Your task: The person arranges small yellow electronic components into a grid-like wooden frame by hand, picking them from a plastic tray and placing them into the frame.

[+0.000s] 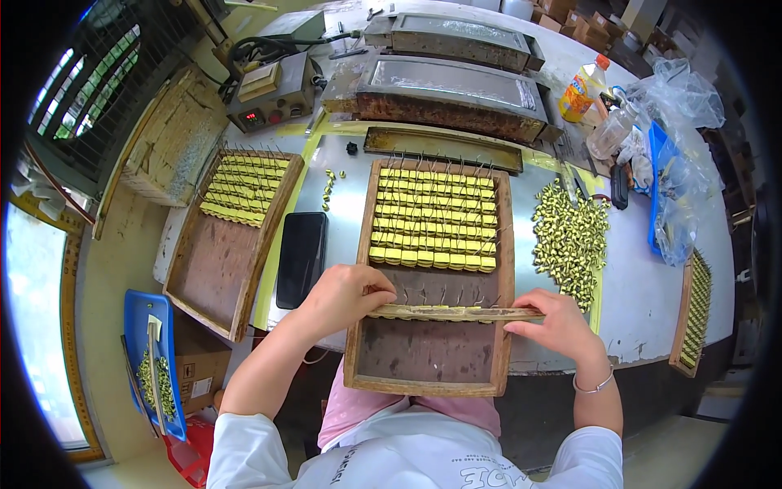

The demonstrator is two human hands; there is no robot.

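A thin wooden strip spans the wooden tray in front of me, with small yellow pieces and thin wire leads along it. My left hand pinches the strip's left end, fingers closed. At the other end, my right hand grips it between thumb and fingers. Rows of small yellow wire-leaded blocks fill the tray's far half, wires pointing up. The near half shows a bare brown bottom. Whether the strip rests on the tray's rims or hangs just above them, I cannot tell.
A similar, partly filled tray lies at left, beside a black phone. Loose yellow-black pieces are heaped at right. Metal solder baths, a control box and a bottle stand behind. A blue tray sits lower left.
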